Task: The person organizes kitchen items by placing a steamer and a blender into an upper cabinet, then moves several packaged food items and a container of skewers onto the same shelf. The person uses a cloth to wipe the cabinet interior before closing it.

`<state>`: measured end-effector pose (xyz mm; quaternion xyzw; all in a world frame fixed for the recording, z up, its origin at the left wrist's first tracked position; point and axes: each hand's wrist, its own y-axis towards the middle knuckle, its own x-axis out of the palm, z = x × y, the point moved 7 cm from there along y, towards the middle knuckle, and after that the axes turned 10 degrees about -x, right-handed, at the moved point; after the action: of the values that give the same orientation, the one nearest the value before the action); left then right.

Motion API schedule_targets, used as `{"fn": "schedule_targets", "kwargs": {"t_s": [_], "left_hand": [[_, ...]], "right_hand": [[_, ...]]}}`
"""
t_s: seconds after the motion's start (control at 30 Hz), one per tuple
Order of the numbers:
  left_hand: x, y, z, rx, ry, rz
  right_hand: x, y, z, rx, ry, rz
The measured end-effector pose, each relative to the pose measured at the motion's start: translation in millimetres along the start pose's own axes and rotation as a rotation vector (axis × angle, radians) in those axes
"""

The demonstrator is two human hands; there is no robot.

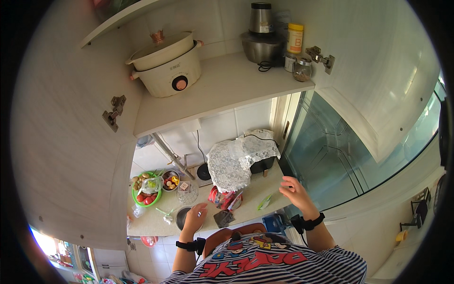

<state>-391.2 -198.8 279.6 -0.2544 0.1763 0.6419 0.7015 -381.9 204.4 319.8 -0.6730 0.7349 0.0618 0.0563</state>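
My left hand (195, 217) is raised over a round metal bowl (182, 217) near the counter's front edge, fingers apart and holding nothing. On the right, my right hand (293, 191) is up with curled, parted fingers, also empty. Between them on the counter (207, 227) lie red packets (227, 200), a dark packet (223, 218) and a green and white packet (264, 202). Above, in the cupboard, a cream electric cooker (170, 76) with its lid stands at the left. A food chopper with a dark bowl (262, 48) stands at the right.
Both cupboard doors (71, 142) stand wide. A yellow-lidded canister (295, 38) and a glass jar (302, 70) stand near the right hinge. Below are a lace-covered appliance (230, 163), a green basket of vegetables (134, 195), a wire basket (187, 195) and a glass sliding door (330, 149).
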Motion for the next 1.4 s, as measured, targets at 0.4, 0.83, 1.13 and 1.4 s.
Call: {"fn": "schedule_targets", "kwargs": {"t_s": [0.4,0.83,1.13,1.4], "left_hand": [[-31.0,-21.2,8.9,0.064,0.050,0.204],[-24.3,-33.8,-18.5,-0.065,-0.005,0.091],[-8.2,-61.9,-17.9,-0.194,0.116,-0.075],[-2.9,-94.0,-35.4,-0.370,0.134,-0.145]], "right_hand": [[19.6,8.0,-0.2,-0.010,0.013,-0.050],[25.0,47.4,112.6,0.137,-0.141,-0.220],[52.0,42.3,272.9,0.219,-0.768,-0.409],[82.8,29.5,332.3,0.360,-0.711,-0.345]]}}
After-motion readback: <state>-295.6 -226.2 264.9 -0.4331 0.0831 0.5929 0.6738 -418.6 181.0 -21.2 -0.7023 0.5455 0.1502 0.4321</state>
